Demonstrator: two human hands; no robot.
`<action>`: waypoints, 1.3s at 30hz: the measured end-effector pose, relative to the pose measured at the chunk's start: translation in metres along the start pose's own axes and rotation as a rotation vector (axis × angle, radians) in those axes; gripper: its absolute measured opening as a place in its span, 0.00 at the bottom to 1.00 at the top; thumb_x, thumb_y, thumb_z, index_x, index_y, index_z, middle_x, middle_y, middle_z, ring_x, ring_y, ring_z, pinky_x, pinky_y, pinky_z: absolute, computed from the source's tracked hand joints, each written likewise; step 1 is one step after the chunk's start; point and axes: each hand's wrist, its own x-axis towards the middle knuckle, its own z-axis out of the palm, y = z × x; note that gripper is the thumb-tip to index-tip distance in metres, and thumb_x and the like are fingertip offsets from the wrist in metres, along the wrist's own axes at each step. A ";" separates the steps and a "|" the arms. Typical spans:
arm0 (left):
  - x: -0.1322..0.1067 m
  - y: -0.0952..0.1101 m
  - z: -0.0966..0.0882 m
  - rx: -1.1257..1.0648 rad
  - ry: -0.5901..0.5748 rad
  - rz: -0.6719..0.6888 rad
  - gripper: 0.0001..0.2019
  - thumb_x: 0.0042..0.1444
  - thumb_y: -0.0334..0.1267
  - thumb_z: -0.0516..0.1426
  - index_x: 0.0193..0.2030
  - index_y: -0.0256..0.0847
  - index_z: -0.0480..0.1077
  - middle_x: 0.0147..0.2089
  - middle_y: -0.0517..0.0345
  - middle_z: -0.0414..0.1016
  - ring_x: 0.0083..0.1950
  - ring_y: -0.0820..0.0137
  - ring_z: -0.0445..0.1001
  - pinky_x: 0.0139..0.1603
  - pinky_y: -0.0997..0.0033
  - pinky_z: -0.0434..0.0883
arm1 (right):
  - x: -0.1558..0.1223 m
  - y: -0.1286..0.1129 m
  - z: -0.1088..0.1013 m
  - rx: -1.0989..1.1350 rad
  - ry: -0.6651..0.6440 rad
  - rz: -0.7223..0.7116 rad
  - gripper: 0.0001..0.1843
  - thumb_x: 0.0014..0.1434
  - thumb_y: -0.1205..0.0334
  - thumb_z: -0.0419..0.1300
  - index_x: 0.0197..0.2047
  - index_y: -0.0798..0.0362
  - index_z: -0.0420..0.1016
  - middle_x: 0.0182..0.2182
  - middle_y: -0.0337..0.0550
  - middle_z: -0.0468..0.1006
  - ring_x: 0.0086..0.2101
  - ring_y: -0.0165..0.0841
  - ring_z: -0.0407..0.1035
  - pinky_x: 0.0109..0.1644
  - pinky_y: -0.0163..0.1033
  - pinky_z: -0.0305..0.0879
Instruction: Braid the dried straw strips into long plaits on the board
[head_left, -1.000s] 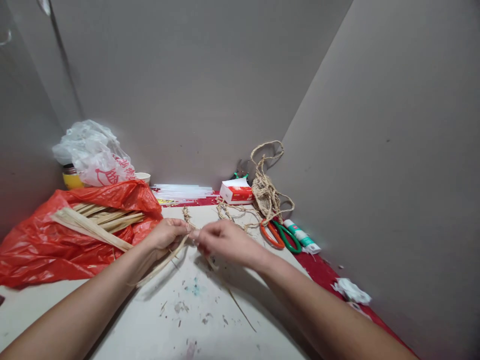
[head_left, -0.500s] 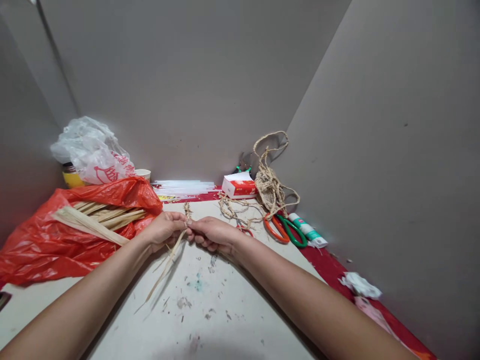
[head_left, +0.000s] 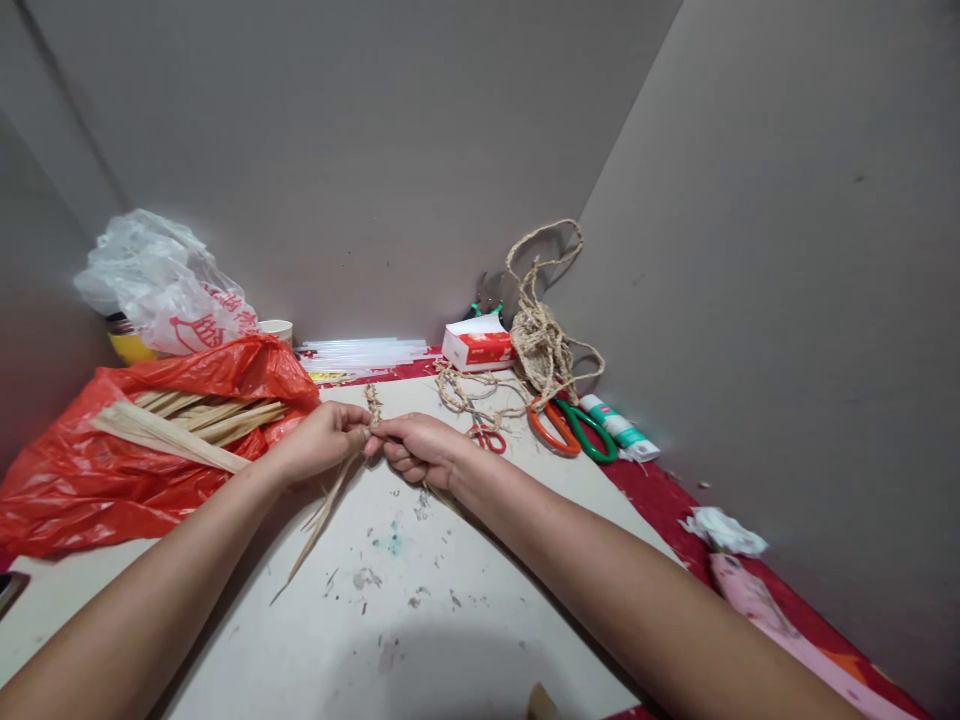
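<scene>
Over the middle of the pale board, my left hand (head_left: 334, 437) and my right hand (head_left: 420, 447) meet fingertip to fingertip. Both pinch a short braid of dry straw-coloured plant fibre (head_left: 373, 400), whose knotted end sticks up beyond the fingers. A loose strip (head_left: 319, 530) trails from under my left hand toward me. Another strand shows below my right wrist. The exact spot where the strands cross is hidden by my fingers. To the left, a red plastic bag (head_left: 67, 450) holds several flat dry strips (head_left: 169, 435).
Beyond the hands lie clear sticks (head_left: 364, 352), a red-and-white box (head_left: 480, 345) and small red scissors (head_left: 489, 438). At the right are a heap of braided cord (head_left: 541, 350), orange (head_left: 553, 430) and green (head_left: 592, 435) handles, a tube (head_left: 619, 428) and crumpled tissue (head_left: 724, 530).
The view has tilted slightly, so things sit higher in the picture. Both hands keep their pinch on the braid; the loose strip has shifted, and a strand now shows below my right wrist.
</scene>
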 end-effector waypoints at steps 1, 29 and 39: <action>-0.001 0.002 0.001 0.017 -0.004 0.002 0.11 0.50 0.39 0.52 0.34 0.34 0.72 0.32 0.57 0.75 0.31 0.73 0.69 0.33 0.76 0.64 | 0.000 0.001 0.002 -0.008 0.047 -0.021 0.10 0.56 0.65 0.50 0.25 0.57 0.67 0.10 0.26 0.48 0.11 0.19 0.37 0.12 0.26 0.32; -0.002 0.019 0.006 -0.070 0.244 -0.257 0.16 0.47 0.39 0.54 0.43 0.35 0.70 0.24 0.62 0.70 0.16 0.78 0.62 0.19 0.76 0.58 | -0.002 0.003 -0.007 0.119 -0.046 -0.051 0.10 0.50 0.68 0.53 0.22 0.53 0.54 0.11 0.25 0.47 0.12 0.18 0.35 0.13 0.25 0.32; -0.004 0.010 0.017 -0.495 -0.033 -0.258 0.07 0.45 0.38 0.54 0.26 0.36 0.65 0.23 0.58 0.68 0.20 0.77 0.65 0.23 0.76 0.61 | 0.000 0.006 -0.015 0.082 -0.160 -0.026 0.09 0.52 0.65 0.55 0.24 0.55 0.58 0.12 0.25 0.49 0.13 0.18 0.36 0.14 0.24 0.33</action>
